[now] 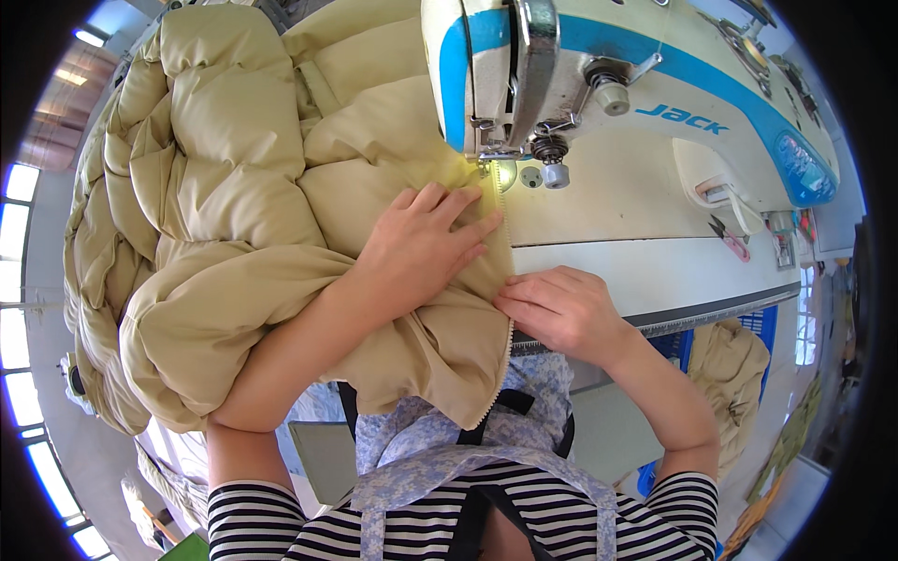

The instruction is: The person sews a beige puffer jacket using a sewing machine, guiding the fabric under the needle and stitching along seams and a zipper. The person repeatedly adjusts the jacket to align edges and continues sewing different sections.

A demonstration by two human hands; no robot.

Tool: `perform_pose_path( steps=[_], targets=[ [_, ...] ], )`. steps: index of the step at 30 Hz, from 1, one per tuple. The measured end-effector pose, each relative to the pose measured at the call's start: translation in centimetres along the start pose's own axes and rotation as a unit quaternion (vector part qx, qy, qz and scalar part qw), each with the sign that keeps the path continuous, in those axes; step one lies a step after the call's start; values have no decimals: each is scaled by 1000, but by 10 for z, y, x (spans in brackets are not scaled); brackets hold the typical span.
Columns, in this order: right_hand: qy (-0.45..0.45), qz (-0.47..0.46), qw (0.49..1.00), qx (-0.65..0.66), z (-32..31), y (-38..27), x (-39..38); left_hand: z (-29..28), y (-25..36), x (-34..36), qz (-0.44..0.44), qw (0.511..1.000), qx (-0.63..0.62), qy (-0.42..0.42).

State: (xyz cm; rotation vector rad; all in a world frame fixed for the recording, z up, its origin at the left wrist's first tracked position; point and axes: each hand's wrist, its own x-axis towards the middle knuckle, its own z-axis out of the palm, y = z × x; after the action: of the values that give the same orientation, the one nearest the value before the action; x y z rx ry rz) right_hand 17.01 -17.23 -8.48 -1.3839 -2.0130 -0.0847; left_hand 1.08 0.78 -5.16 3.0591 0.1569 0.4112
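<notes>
Bright windows (pixel 14 248) line the left of a workroom, where a pale sewing table (pixel 645 266) carries a white-and-blue sewing machine (pixel 673 84). Across the table's left side, and spilling over its front edge toward the person, lies a puffy beige quilted garment (pixel 243 187). Along its right edge runs a pale zipper strip (pixel 504 215), leading up under the machine's lit needle area. Palm down, the left hand (pixel 426 243) is open, fingers spread and pressing lightly bent on the fabric just left of the strip; it grips nothing. Nearer the person, the right hand (pixel 566 313) is half closed, fingers together and curled, tips touching the garment's zippered edge; its thumb is hidden, so whether it pinches cannot be told. Pink-handled snips (pixel 736 245) lie farther right on the table.
</notes>
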Motion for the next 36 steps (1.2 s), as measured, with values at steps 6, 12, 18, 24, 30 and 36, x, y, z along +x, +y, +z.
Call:
perform_pose_path(
  steps=[6,12,18,24,30,36],
  targets=[
    [-9,-1,1000,12,-3,2,3,5,-2,-6,-13,1000,-12,-16],
    [0,-7,1000,1,-1,13,12,6,-17,9,-2,1000,-10,-1],
    [-2,-6,1000,-23,5,23,23,10,-23,8,30,999,33,25],
    [3,-12,999,-41,7,22,26,11,-22,-6,39,999,-28,24],
    [-11,-15,999,-43,7,29,31,15,-38,-1,41,997,-65,-5],
    [5,55,997,-62,10,30,46,20,-65,18,90,993,-68,38]
  ],
)
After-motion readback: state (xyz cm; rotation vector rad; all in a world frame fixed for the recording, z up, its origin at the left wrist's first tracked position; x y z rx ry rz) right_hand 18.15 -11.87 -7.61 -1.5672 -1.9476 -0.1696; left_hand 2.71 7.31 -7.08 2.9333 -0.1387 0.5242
